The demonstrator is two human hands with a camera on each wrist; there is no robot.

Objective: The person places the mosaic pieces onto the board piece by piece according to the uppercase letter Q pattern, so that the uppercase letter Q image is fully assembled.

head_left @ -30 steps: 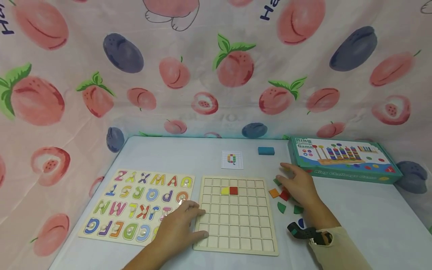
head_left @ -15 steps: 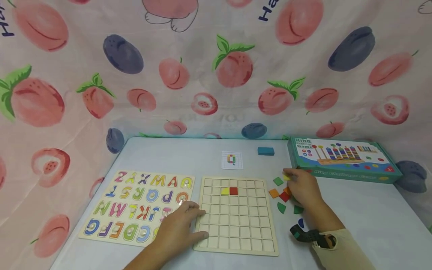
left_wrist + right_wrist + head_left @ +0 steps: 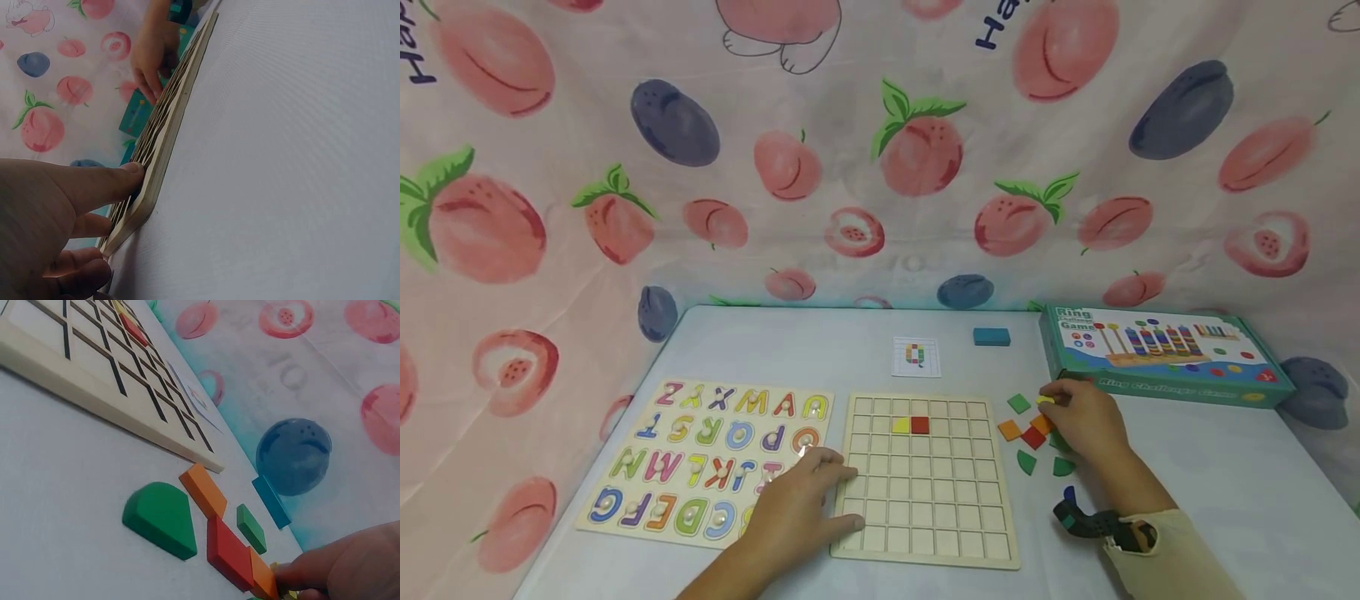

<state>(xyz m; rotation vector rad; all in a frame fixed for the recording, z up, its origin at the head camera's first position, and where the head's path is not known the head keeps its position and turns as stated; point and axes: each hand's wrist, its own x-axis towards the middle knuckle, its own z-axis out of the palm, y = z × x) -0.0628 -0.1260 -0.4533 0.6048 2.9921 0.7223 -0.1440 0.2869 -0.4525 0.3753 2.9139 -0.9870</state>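
Note:
My right hand [image 3: 1090, 421] pinches a small yellow piece [image 3: 1045, 400] between thumb and fingertips, low over a loose pile of coloured pieces. In the right wrist view, the fingertips partly hide that piece. Beside it lie a red square [image 3: 1033, 438], orange squares [image 3: 1009, 430], a green square [image 3: 1018, 403] and green rounded pieces [image 3: 1026, 462]. My left hand [image 3: 797, 508] rests at the left edge of the wooden grid board [image 3: 932, 500], thumb on its rim [image 3: 134, 169]. In the grid, a yellow piece [image 3: 901, 425] and a red square [image 3: 920, 425] sit side by side.
An alphabet puzzle board [image 3: 700, 446] lies at the left, partly under my left forearm. Behind the grid are a pattern card [image 3: 916, 357] and a blue block [image 3: 991, 337]. A green game box [image 3: 1165, 354] stands at the back right. A dark blue piece [image 3: 1070, 494] lies by my right wrist.
My right hand has picked out the yellow piece from the pile's far side and drawn slightly back to the right with it. The left hand and grid board stay put.

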